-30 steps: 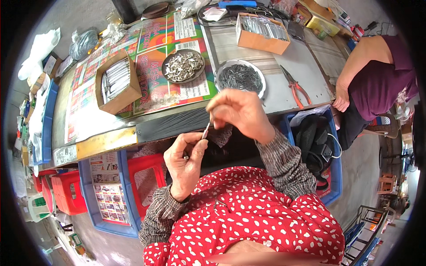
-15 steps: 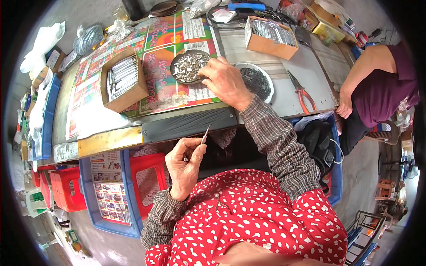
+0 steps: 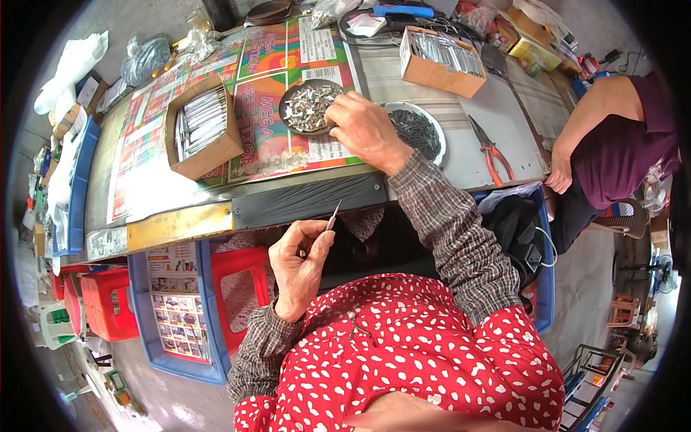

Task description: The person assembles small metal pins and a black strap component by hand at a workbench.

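My left hand point(image 3: 296, 268) is in front of the table edge, closed round a slim, pointed metal piece point(image 3: 334, 215) whose tip points up. Over the table, my right hand point(image 3: 366, 131) has its fingers bent together at the right rim of a dark round dish point(image 3: 305, 133). Small silvery metal pieces point(image 3: 308, 104) fill that dish. What those fingertips hold, if anything, is hidden. Just right of this hand, a white bowl point(image 3: 442, 147) contains many thin dark pieces point(image 3: 416, 131).
A cardboard box point(image 3: 209, 164) of slim silvery pieces stands at left, another box point(image 3: 443, 78) at the back right. Red-handled pliers point(image 3: 493, 155) lie on the right. A co-worker's arm point(image 3: 597, 119) rests by the right table edge. Below the table are a blue crate point(image 3: 141, 317) and red stools point(image 3: 108, 306).
Almost nothing differs. My right hand stays at the dish of small metal pieces, and my left hand keeps the pointed piece in nearly the same place.
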